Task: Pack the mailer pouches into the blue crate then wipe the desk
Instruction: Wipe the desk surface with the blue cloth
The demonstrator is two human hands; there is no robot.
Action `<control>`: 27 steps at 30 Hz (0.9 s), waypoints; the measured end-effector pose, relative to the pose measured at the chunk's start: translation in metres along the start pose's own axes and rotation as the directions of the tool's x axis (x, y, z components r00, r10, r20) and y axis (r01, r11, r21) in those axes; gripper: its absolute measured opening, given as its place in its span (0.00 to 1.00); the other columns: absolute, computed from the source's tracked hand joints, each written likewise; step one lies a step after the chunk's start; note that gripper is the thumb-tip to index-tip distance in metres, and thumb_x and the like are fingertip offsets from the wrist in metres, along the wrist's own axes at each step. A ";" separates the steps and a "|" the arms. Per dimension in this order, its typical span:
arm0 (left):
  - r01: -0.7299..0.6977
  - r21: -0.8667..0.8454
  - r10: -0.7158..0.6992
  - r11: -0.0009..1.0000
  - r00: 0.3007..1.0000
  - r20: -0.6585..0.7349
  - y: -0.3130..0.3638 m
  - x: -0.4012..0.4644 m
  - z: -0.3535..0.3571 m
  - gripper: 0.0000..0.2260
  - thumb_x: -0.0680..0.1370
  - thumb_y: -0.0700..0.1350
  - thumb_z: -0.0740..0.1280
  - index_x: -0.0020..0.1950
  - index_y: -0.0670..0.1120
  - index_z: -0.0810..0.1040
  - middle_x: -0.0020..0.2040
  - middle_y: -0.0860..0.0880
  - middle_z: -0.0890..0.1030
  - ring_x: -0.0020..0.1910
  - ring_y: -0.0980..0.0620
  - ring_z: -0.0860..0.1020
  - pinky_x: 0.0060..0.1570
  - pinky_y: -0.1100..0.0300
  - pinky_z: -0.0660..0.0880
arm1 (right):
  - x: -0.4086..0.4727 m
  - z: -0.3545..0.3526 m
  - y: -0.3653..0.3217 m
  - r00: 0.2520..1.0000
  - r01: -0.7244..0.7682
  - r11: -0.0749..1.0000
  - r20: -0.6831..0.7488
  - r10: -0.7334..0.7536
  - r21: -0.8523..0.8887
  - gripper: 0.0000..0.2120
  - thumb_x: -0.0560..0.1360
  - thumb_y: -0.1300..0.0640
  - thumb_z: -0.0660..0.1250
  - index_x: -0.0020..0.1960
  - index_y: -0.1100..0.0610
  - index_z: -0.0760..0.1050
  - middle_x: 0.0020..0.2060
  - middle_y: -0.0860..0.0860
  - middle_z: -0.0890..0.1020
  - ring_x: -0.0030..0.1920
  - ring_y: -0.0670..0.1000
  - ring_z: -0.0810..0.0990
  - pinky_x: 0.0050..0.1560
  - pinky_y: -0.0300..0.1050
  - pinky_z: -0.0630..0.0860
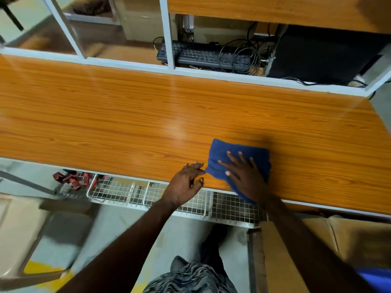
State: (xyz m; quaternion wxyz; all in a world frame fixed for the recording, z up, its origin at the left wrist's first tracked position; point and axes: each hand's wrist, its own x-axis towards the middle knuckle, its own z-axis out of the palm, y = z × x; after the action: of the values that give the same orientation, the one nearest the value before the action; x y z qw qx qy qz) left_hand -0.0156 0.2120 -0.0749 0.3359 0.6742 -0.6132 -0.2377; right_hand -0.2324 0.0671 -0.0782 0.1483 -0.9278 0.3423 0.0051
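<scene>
Here the right hand (243,176) presses spread fingers flat on a blue cloth (239,161) at the surface's (105,123) near edge; left hand (186,185), fingers loosely spread, rests just beside it.

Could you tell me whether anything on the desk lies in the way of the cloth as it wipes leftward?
Nothing visible does. The right hand presses flat on the blue cloth, and the desk to its left is bare wood, apart from the left hand resting at the near edge beside the cloth.

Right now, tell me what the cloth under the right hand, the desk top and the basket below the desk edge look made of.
Blue cloth: soft, matte, folded, likely terry or microfibre.
Desk top: glossy orange wood-grain, probably laminate; it reflects light.
Basket: white wire grid, seemingly coated metal.
</scene>
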 end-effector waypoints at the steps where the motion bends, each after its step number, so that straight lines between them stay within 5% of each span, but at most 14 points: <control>1: -0.002 -0.003 0.002 1.000 1.000 -0.002 0.000 -0.001 0.000 0.19 0.79 0.51 0.61 0.62 0.43 0.81 0.70 0.46 0.75 0.72 0.50 0.70 0.77 0.52 0.57 | 0.001 -0.002 0.009 0.999 -0.027 0.999 -0.021 0.027 0.018 0.23 0.81 0.40 0.45 0.76 0.35 0.55 0.80 0.44 0.51 0.80 0.57 0.46 0.74 0.68 0.48; 6: 0.006 0.032 -0.006 0.999 1.000 -0.028 0.002 0.001 0.006 0.17 0.79 0.47 0.62 0.64 0.42 0.80 0.71 0.46 0.75 0.74 0.50 0.67 0.76 0.54 0.56 | 0.054 0.000 -0.013 0.905 -0.384 0.920 -0.164 0.392 0.076 0.21 0.83 0.45 0.53 0.76 0.39 0.61 0.79 0.50 0.58 0.79 0.62 0.50 0.73 0.72 0.49; 13: -0.014 0.099 0.014 0.995 1.000 0.000 0.002 0.011 -0.001 0.16 0.81 0.44 0.62 0.67 0.44 0.77 0.69 0.45 0.76 0.71 0.46 0.70 0.71 0.50 0.67 | 0.018 0.007 -0.024 1.000 -0.014 1.000 -0.026 0.014 -0.014 0.26 0.82 0.40 0.44 0.77 0.42 0.60 0.80 0.46 0.53 0.80 0.57 0.47 0.73 0.69 0.50; 15: -0.004 0.110 0.004 0.994 1.000 0.005 0.001 0.010 -0.001 0.15 0.81 0.43 0.63 0.67 0.44 0.77 0.72 0.46 0.73 0.75 0.48 0.66 0.73 0.52 0.63 | 0.018 0.002 0.000 0.998 -0.033 0.999 -0.060 0.034 0.011 0.23 0.83 0.43 0.49 0.77 0.41 0.61 0.80 0.47 0.55 0.80 0.58 0.49 0.73 0.69 0.52; 20: 0.008 0.131 -0.003 0.991 0.999 -0.043 0.000 0.016 0.005 0.14 0.81 0.44 0.64 0.66 0.45 0.78 0.72 0.48 0.73 0.75 0.50 0.66 0.74 0.52 0.63 | 0.075 -0.007 -0.010 0.918 -0.358 0.929 -0.151 0.368 0.087 0.21 0.84 0.45 0.53 0.77 0.40 0.60 0.80 0.49 0.56 0.79 0.62 0.49 0.73 0.71 0.48; 27: 0.044 0.177 -0.035 0.983 0.998 -0.055 0.005 0.042 0.002 0.14 0.81 0.44 0.65 0.66 0.45 0.78 0.72 0.45 0.72 0.73 0.46 0.69 0.67 0.54 0.69 | 0.046 -0.003 -0.003 0.995 -0.085 0.996 -0.056 0.084 -0.022 0.27 0.82 0.38 0.39 0.78 0.40 0.57 0.80 0.46 0.52 0.80 0.58 0.48 0.74 0.68 0.51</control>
State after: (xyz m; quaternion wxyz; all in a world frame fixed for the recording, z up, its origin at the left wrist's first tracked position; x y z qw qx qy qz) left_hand -0.0146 0.1702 -0.0689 0.2852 0.7195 -0.6097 -0.1713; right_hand -0.1960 0.0390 -0.0794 0.1272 -0.9140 0.3852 -0.0101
